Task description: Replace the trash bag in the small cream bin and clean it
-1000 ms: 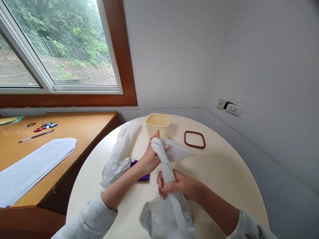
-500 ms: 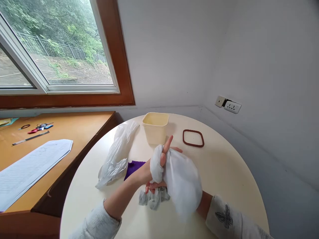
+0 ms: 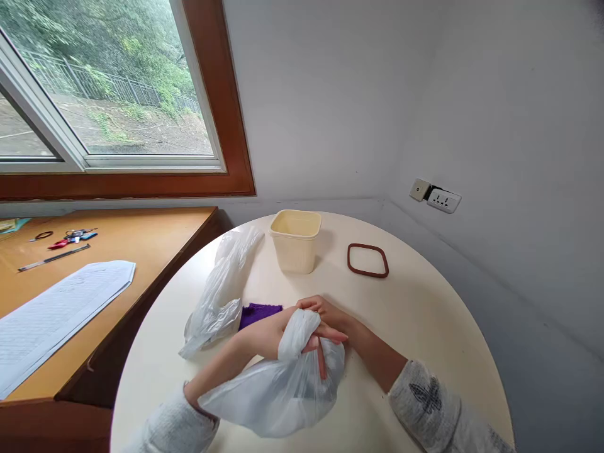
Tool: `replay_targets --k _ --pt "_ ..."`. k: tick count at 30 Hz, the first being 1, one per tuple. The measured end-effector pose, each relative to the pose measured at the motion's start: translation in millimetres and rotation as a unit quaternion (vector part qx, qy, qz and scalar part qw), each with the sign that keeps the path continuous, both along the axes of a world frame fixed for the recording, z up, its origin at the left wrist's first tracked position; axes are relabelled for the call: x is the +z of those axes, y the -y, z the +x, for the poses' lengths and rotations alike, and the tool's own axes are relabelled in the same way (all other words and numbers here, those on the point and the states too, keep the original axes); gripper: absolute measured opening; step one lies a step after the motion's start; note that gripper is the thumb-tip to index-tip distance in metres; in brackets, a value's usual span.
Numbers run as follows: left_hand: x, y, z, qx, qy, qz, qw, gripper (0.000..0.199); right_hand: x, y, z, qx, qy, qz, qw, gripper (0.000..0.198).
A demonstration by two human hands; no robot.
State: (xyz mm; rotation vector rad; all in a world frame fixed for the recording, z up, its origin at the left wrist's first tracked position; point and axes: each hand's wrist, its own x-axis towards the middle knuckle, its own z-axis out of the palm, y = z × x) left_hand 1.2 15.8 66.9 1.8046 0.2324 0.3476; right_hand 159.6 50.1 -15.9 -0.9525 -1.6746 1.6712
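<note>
A white plastic bag point(image 3: 271, 402) hangs below my left hand point(image 3: 271, 331), and a twisted band of it loops around that hand's fingers. Some left fingers stick out past the band towards the lower right. My right hand point(image 3: 330, 314) lies just beyond, its fingers curled over the top of the band; its exact grip is partly hidden. The bag's loose body spreads low over the near tabletop. Left of my hands lies a purple cloth point(image 3: 257, 313), partly covered by my left wrist. Another crumpled plastic bag point(image 3: 219, 296) lies farther left.
A cream plastic container point(image 3: 296, 248) stands upright at the back of the round white table point(image 3: 415, 352). To its right lies a brown rounded-square ring point(image 3: 350, 264). A wooden desk point(image 3: 155, 229) on the left holds papers point(image 3: 61, 321), a pen point(image 3: 54, 258) and keys point(image 3: 75, 236).
The bag's body has swung from the right of my left hand to below and left of it. My right hand has moved from beneath to the far side. The grey crumpled item is now hidden.
</note>
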Motion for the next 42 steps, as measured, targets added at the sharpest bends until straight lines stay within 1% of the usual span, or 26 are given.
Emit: replay_targets --k 1,2,4,6,10,14,18,22,24,26,28,29,32,37,40,42 --pt "-6.7 -4.7 -3.1 0.025 -0.017 0.019 0.999 0.039 -2.2 -2.7 -1.3 -0.004 -0.009 -0.003 1.0 0.008" --pt "-12.9 -8.2 -6.1 0.046 -0.035 0.014 0.998 0.037 -4.3 -5.1 -2.5 -0.011 -0.021 -0.005 1.0 0.006" --pt "-22.1 -11.3 -11.0 0.104 -0.051 -0.012 0.993 0.035 -7.7 -8.2 -4.5 -0.044 -0.044 0.001 0.998 0.011" --pt "-26.9 -10.4 -14.3 0.156 -0.043 -0.034 0.986 0.033 -9.3 -9.1 -6.3 -0.089 -0.054 0.02 0.994 0.012" --pt "-31.7 -8.2 -15.9 0.236 -0.017 -0.064 0.969 0.03 -6.8 -6.3 -8.7 -0.184 -0.003 0.086 0.979 0.014" --pt "-38.6 -11.9 -14.1 0.299 0.011 -0.047 0.953 0.029 -3.4 -2.8 -7.9 -0.251 0.056 0.163 0.952 0.002" --pt "-48.0 -17.4 -12.7 0.374 0.018 -0.025 0.927 0.028 -4.0 -0.7 -6.4 -0.29 0.124 0.235 0.919 0.015" --pt "-55.5 -22.1 -12.6 0.43 0.003 -0.059 0.901 0.034 -0.1 1.2 -7.9 -0.333 0.17 0.321 0.87 0.015" --pt "-56.9 -23.7 -12.6 0.444 0.0 -0.074 0.893 0.034 5.5 1.8 -9.5 -0.341 0.172 0.385 0.84 0.012" --pt "-56.4 -24.7 -12.3 0.447 0.003 -0.079 0.891 0.031 12.5 2.1 -10.8 -0.336 0.172 0.449 0.81 0.01" --pt "-54.2 -24.8 -11.8 0.431 0.007 -0.079 0.899 0.026 19.6 2.2 -11.4 -0.327 0.177 0.497 0.784 0.01" --pt "-52.8 -24.4 -11.5 0.423 0.008 -0.077 0.903 0.024 22.9 2.2 -11.4 -0.321 0.179 0.513 0.776 0.01" --pt "-48.6 -22.9 -10.7 0.408 0.004 -0.064 0.911 0.02 31.8 3.1 -10.6 -0.3 0.192 0.543 0.76 0.011" --pt "-49.2 -22.7 -11.2 0.399 0.002 -0.047 0.916 0.021 48.5 8.2 -10.4 -0.252 0.214 0.574 0.749 0.022" --pt "-52.5 -22.7 -12.9 0.402 0.023 -0.036 0.915 0.021 64.1 12.8 -10.6 -0.254 0.217 0.585 0.739 0.025" --pt "-52.3 -21.0 -14.1 0.411 0.04 -0.043 0.91 0.018 77.5 16.0 -8.4 -0.277 0.213 0.586 0.731 0.023"
